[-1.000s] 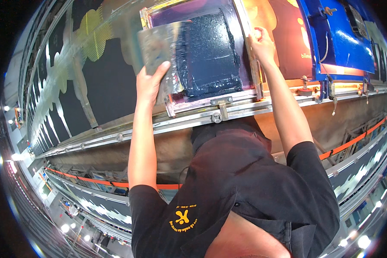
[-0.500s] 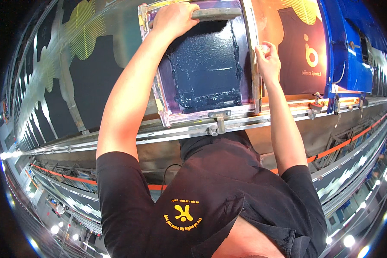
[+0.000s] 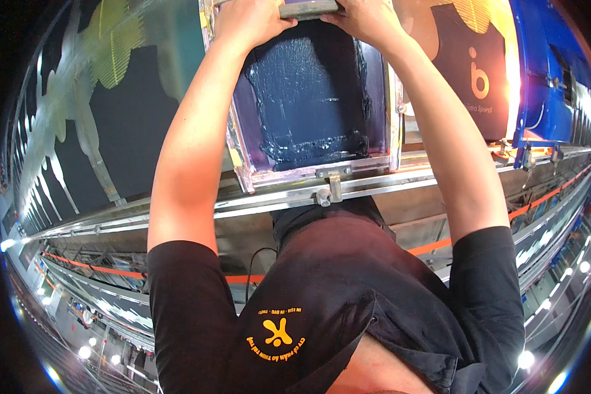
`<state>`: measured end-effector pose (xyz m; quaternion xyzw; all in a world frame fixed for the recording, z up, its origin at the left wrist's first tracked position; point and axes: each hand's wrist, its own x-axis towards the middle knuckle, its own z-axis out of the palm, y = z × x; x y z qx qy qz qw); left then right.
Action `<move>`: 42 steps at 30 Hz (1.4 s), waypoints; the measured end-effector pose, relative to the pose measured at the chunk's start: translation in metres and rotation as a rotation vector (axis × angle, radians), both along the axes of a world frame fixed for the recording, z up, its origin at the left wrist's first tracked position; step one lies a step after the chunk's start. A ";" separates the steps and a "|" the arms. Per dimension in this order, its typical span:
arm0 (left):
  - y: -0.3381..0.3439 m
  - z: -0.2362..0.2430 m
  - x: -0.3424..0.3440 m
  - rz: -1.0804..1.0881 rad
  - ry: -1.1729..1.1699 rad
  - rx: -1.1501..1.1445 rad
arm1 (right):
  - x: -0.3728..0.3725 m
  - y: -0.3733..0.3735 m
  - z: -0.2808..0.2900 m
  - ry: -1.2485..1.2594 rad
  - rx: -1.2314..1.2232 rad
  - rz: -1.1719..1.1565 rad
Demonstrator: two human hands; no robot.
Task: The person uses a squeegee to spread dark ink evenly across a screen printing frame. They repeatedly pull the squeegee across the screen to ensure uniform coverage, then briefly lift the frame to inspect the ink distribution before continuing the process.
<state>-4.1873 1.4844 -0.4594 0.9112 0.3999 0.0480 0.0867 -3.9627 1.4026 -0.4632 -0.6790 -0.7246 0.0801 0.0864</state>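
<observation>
My left hand and my right hand both grip a grey squeegee at the far end of a screen-printing frame, with fingers closed over it at either side. Inside the frame, a thick layer of glossy dark navy ink covers the middle of the mesh, its edges ridged, with purple margins at the sides. A metal clamp joins the frame's near edge to a long steel rail.
Dark garment pieces lie on the long table to the left. To the right are a lit dark piece with a pale print and a blue machine housing on the rail. An orange strip runs below the table.
My left hand has carried the squeegee up to the frame's far end and turned it crosswise. My right hand has moved from the frame's right side onto the squeegee.
</observation>
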 end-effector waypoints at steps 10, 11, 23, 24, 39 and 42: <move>-0.167 -0.058 -0.050 0.019 -0.048 -0.057 | -0.042 -0.167 -0.058 0.015 0.187 0.113; -0.191 -0.060 -0.057 0.002 -0.053 -0.062 | -0.048 -0.190 -0.058 0.021 0.146 0.119; -0.239 -0.072 -0.092 -0.050 -0.138 -0.320 | -0.008 -0.215 -0.079 0.411 0.426 -0.365; -0.220 -0.055 -0.085 -0.048 -0.119 -0.406 | 0.013 -0.203 -0.092 0.350 0.445 -0.479; -0.027 -0.031 -0.026 -0.026 -0.146 -0.083 | 0.043 -0.162 -0.119 0.881 0.232 -0.833; -0.073 -0.045 -0.040 -0.030 -0.281 0.007 | 0.046 -0.162 -0.115 0.864 0.258 -0.829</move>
